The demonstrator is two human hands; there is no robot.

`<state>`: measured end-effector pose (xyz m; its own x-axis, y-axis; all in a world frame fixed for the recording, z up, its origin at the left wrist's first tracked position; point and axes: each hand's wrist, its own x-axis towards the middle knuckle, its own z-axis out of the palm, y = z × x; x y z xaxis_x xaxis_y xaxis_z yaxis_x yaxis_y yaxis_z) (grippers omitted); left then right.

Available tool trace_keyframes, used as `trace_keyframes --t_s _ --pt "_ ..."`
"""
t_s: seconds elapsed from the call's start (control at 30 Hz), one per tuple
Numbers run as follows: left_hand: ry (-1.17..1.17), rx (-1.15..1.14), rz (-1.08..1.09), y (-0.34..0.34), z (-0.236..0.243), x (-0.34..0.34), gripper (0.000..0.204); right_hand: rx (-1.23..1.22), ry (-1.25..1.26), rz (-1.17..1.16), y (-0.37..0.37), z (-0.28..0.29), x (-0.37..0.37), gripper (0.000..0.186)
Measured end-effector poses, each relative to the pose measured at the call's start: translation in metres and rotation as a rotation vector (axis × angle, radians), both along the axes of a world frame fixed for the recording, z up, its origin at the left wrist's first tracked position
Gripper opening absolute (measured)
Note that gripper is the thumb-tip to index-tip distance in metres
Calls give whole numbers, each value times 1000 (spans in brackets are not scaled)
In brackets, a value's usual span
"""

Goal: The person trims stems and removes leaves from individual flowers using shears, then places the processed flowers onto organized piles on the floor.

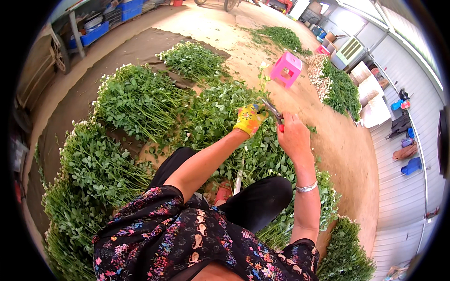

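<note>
Pinching a thin green flower stem (262, 82) upright in our yellow-gloved left hand (248, 119), we are closing our bare right hand (293, 136) around small metal snips (273, 111) just beside those fingers.

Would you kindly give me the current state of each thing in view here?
Left hand: gloved in yellow, closed around a flower stem.
Flower stem: upright, held.
Right hand: bare, gripping shears.
Shears: at the stem's base; open or shut unclear.
Pink stool: upright, unoccupied.
Cut stems: lying in heaps.
</note>
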<state>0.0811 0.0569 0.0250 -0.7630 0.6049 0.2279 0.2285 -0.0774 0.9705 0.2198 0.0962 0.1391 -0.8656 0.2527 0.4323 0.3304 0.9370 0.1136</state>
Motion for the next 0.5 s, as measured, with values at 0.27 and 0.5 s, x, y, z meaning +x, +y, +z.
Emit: trace_keyframes --t_s 0.27,0.5 --pt "305 -83 90 18 -26 -7 36 229 -46 -94 -1 10 -19 20" --pt "-117 7 20 4 -17 -11 35 90 -59 -37 -3 3 5 19"
